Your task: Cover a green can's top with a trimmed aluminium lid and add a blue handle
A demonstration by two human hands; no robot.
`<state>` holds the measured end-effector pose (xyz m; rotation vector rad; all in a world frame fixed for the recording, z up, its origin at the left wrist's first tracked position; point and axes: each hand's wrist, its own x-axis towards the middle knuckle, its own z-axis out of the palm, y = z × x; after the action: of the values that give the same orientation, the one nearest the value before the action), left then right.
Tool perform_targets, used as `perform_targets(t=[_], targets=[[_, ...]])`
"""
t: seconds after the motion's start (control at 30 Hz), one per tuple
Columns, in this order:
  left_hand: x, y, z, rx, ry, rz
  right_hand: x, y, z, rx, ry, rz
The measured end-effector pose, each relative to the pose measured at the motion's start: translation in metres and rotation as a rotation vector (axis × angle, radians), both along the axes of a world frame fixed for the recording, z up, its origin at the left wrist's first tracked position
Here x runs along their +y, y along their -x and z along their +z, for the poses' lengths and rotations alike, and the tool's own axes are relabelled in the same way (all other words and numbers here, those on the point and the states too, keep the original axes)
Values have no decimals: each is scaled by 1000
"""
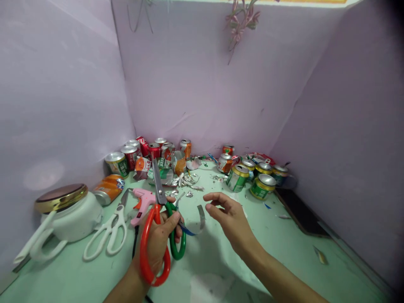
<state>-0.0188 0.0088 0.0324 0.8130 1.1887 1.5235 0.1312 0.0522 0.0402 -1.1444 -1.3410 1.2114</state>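
Note:
My left hand (154,240) is closed around a pair of scissors (160,191) with one red and one green handle. The blades point up and lie together. A thin curled strip of can metal (202,219), bluish near the hand and silvery at its free end, also sticks out from my left thumb and fingers. Just right of the strip's free end is my right hand (232,223), its thumb and forefinger apart and nothing visible between them. Its lower fingers are partly hidden. Behind the hands lie silvery metal scraps (184,180).
White scissors (114,227), a pink glue gun (143,204) and a white pot with a gold-rimmed lid (75,216) are on the left. Cut and whole cans (129,156) line the back left. More cans (239,179) stand right, near a dark flat slab (299,214).

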Motion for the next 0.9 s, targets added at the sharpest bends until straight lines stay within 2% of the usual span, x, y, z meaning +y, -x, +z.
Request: perform_targets(t=[0.13, 0.23, 0.3, 0.4, 0.5, 0.6, 0.77, 0.87, 0.9], targets=[[0, -2, -5, 84, -11, 7, -12, 1, 13, -236, -16, 161], [-2, -4, -8, 162, -44, 15, -20, 4, 9, -366, -24, 273], [-3, -5, -9, 190, -56, 16, -22, 7, 1, -382, -10, 309], [-3, -4, -8, 201, -76, -12, -20, 9, -8, -273, 37, 325], [-2, -1, -6, 254, -60, -41, -11, 6, -4, -155, 127, 307], [-2, 0, -6, 282, 10, -60, 3, -7, 11, -67, 160, 234], [-4, -13, -17, 262, 19, -174, 26, -41, 32, -26, 28, 122], [-4, -24, -28, 156, 135, -217, 35, -59, 37, -19, -36, 64], [-4, -26, -32, 176, 158, -226, 37, -65, 39, -19, -58, 43]])
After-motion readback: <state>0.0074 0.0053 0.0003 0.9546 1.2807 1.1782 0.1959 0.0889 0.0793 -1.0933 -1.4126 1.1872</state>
